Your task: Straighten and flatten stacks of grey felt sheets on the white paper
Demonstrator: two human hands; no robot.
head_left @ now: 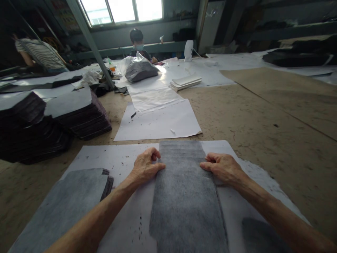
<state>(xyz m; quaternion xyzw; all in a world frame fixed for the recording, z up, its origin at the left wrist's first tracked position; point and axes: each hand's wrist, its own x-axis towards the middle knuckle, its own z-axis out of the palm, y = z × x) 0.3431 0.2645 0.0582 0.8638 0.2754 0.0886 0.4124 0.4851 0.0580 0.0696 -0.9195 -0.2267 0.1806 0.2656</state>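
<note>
In front of me a long grey felt-like sheet (pixel 188 200) lies on white paper (pixel 129 221); several more sheet edges show in steps at its far end. My left hand (pixel 147 163) pinches its left edge, thumb on top and fingers curled. On the opposite edge my right hand (pixel 221 167) holds it in the same way, the thumb over the surface. To the left, partly behind my left forearm, rests a stack of similar grey pieces (pixel 71 196) with notched corners. A dark grey patch (pixel 260 233) shows under my right forearm.
Tall stacks of dark layered pieces (pixel 81 114) stand at the left. Beyond my hands lie another white sheet (pixel 158 123) and a small pile of white sheets (pixel 185 81). A plastic bag (pixel 140 66), a small white fan (pixel 188 51) and two other people are farther back.
</note>
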